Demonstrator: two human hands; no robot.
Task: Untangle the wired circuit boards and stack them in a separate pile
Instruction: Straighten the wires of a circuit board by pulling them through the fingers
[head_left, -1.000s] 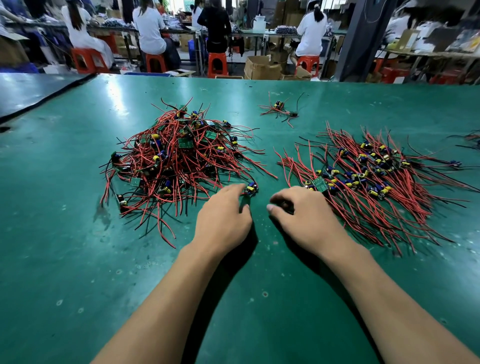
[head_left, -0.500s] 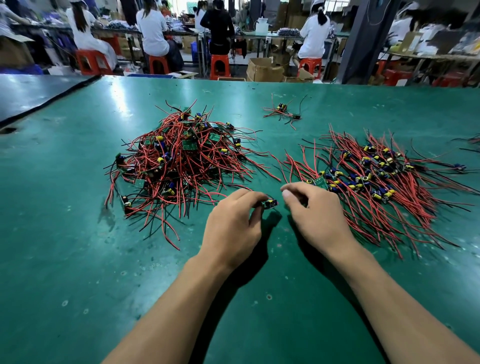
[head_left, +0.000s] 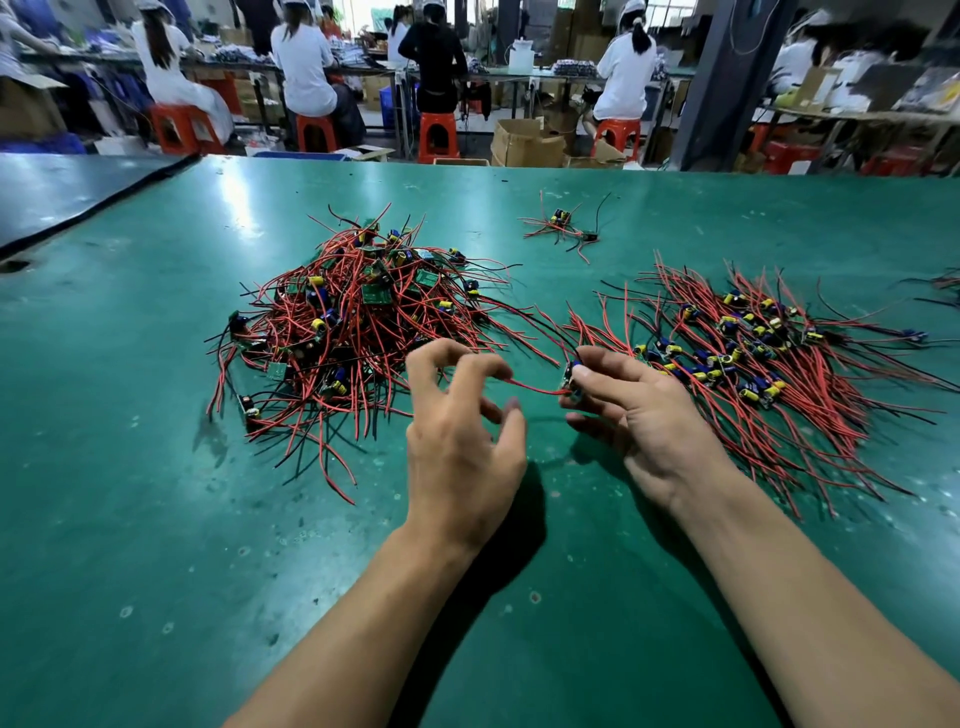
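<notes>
A tangled heap of wired circuit boards (head_left: 358, 322), red and black leads with green boards, lies left of centre on the green table (head_left: 130, 467). To the right lies a flatter sorted pile (head_left: 753, 358) with its leads fanned out. My right hand (head_left: 639, 415) pinches one small circuit board (head_left: 571, 382) just left of that pile. A red lead (head_left: 535, 387) runs from this board to the index fingertip of my left hand (head_left: 457, 436). The left hand hovers with fingers spread and loosely curled, thumb apart, gripping nothing.
A small loose cluster of wired boards (head_left: 563, 226) lies farther back. More leads (head_left: 943, 283) show at the right edge. A dark table (head_left: 62, 192) adjoins at far left. Seated workers, orange stools (head_left: 436, 135) and cardboard boxes (head_left: 524, 143) are beyond the far edge.
The board passed from my left fingers into my right hand. My left hand opened and lifted, and the red lead now stretches between the two hands.
</notes>
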